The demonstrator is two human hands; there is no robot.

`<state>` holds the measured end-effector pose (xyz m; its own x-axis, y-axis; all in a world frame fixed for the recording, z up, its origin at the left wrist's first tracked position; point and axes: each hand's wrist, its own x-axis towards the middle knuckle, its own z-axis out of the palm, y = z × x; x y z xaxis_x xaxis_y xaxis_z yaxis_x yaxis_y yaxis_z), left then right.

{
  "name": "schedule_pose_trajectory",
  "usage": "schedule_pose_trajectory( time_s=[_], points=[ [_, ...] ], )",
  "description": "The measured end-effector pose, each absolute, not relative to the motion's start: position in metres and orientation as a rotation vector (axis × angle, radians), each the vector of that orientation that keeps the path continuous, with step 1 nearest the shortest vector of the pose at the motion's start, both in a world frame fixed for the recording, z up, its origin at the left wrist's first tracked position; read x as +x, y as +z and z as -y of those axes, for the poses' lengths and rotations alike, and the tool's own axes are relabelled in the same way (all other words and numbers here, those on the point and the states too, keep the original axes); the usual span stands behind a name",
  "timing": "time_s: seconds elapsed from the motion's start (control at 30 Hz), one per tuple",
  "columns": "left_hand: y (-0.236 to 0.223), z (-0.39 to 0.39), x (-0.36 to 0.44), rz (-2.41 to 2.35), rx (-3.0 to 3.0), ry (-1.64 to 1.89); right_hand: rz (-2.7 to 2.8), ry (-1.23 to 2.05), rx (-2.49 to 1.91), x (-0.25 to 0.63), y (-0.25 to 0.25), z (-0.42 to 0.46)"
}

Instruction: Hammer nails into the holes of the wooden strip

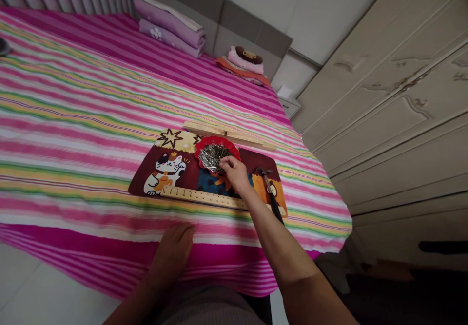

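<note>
My right hand (236,173) reaches over the near right rim of a scalloped red bowl (235,150), thumb and finger pinched at the heap of metal nails (212,157). The nail between the fingertips is too small to see clearly. Resting by the bed's near edge, my left hand (173,247) has its fingers curled in, hiding whatever may be inside. Between the hands lies a wooden strip (208,197) with rows of holes; several nails stand in its left end. A hammer (269,191) with a black handle lies to the right, across the strip's right end.
A patterned mat (141,176) with a cat picture lies under the bowl and strip, on a striped bedsheet (91,140). Behind the bowl is another wooden piece (252,142). Folded bedding (171,25) and a cushion pile (243,66) sit farther back. Wardrobe doors (387,105) stand right.
</note>
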<state>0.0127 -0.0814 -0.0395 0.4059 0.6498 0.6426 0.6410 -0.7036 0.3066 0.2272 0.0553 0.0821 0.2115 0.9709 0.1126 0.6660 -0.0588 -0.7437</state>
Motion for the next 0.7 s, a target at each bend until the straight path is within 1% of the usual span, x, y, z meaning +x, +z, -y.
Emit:
schedule_pose_trajectory(
  time_s=[0.13,0.3,0.37,0.5,0.7],
  points=[
    [-0.04,0.082,0.014,-1.223,2.617,1.147,1.189,0.905,-1.371,0.225,0.09,-0.026],
    [-0.036,0.083,0.014,-1.235,2.607,1.062,0.841,1.386,-1.22,0.214,0.094,0.017],
    [-0.035,0.084,0.013,-1.23,2.605,1.036,0.743,1.495,-1.158,0.209,0.092,0.03],
    [-0.034,0.085,0.014,-1.25,2.58,1.007,0.707,1.506,-1.173,0.198,0.084,0.041],
    [-0.033,0.085,0.014,-1.23,2.561,1.011,0.934,1.308,-1.331,0.185,0.066,0.031]
  ],
)
